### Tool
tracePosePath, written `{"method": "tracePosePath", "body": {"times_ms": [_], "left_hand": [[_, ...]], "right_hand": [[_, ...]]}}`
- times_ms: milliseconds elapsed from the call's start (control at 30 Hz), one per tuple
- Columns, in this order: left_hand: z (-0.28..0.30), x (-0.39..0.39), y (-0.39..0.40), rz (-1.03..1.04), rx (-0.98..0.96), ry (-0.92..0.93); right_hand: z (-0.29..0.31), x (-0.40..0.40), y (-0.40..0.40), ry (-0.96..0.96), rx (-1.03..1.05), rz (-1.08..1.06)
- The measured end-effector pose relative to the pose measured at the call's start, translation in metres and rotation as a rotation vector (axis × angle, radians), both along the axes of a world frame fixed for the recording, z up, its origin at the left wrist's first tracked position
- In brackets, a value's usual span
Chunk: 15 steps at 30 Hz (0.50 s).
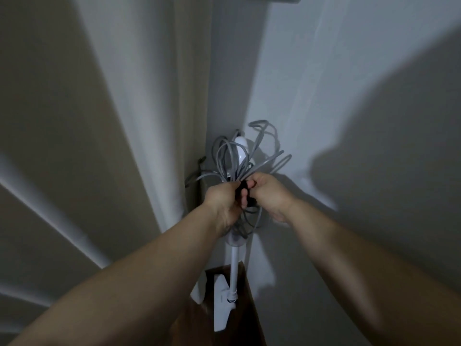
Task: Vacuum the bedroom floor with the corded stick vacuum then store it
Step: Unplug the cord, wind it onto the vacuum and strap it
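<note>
I'm facing a corner. To my left hangs a beige curtain (74, 121) in long folds, pale light catching the ridges and leaving the hollows dim. To my right is a plain white wall (336, 71), crossed by a large soft shadow (399, 146) (darkest toward the right edge). Down low, a wedge of dark brown wooden floor (239, 320) shows between them. The light is low and cool throughout.

The white corded stick vacuum (234, 268) stands upright in the far corner, its slim tube running down to a flat white floor head (221, 305) on the dark wood floor. Its grey cord (232, 158) is bunched in loose loops around the handle, fanning upward and right.
</note>
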<state>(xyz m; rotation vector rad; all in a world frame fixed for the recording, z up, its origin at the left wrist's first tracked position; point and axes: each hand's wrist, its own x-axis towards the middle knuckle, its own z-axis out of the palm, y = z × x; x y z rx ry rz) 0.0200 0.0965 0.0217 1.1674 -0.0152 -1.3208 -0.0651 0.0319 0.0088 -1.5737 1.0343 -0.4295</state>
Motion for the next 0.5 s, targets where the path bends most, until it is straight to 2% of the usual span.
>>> {"method": "tracePosePath", "body": {"times_ms": [67,133,233,267,333,400,500], "left_hand": [[0.0,0.003,0.0,-0.019,0.031,0.124],[-0.001,0.007,-0.001,-0.053,0.08,0.166],[-0.004,0.011,-0.003,-0.145,0.165,0.086],[-0.005,0.011,-0.002,-0.18,0.2,-0.01],[-0.015,0.012,-0.001,-0.192,0.245,-0.333],[-0.029,0.014,-0.007,-0.129,0.188,-0.596],[-0.032,0.01,-0.009,-0.18,0.067,-0.713]], "right_hand": [[0.0,0.001,-0.001,-0.005,0.017,0.015],[0.002,0.0,-0.002,-0.012,0.0,0.024],[0.004,-0.003,-0.004,0.015,-0.009,0.026],[0.004,-0.004,-0.005,0.023,-0.009,0.025],[0.005,-0.006,-0.006,0.016,0.002,0.03],[0.007,-0.006,-0.007,0.035,-0.01,0.041],[0.006,-0.007,-0.009,0.044,-0.021,0.05]]}}
